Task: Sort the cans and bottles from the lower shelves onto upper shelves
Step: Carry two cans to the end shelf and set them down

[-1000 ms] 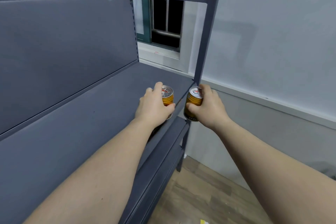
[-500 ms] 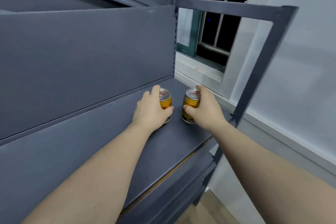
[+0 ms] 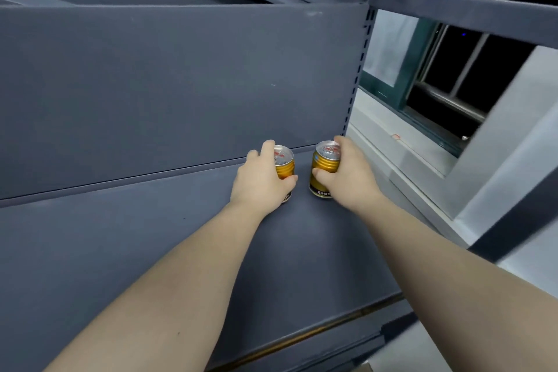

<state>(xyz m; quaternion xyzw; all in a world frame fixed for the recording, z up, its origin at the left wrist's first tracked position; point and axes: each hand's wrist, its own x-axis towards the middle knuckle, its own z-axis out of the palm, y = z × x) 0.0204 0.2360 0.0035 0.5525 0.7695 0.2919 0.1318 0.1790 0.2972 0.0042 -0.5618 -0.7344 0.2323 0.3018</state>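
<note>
Gripping one small can each, both hands are out at the right end of the dark grey shelf.

- left hand: fingers curled over the far side of the left can, thumb on the near side. Holds it firmly.
- right hand: same wrap on the right can, fingertips up at the rim, thumb across the ribbed shoulder.
- Key relation: both cans have their long axis vertical, lids up, and sit inside the curl of the fingers. They stand just beside each other with a narrow gap, and the two thumbs point into that gap. Neither hand is nearer; each already has its own can.
- Position: cans near the back panel, close to the slotted upright. The right can's base looks seated on the shelf. The left can's base is mostly hidden by the hand, so I can't confirm it.

My read is that letting go means opening the fingers sideways and drawing back towards the front lip. The thumbs have little room between the cans, so a knock is possible.

Materials: gold metal cans with ribbed shoulders, silver pull-tab lids and a dark band with print at the bottom. They're rigid, smooth and short, so fairly stable. The shelf is matte painted metal. A barred window is off to the right.
</note>
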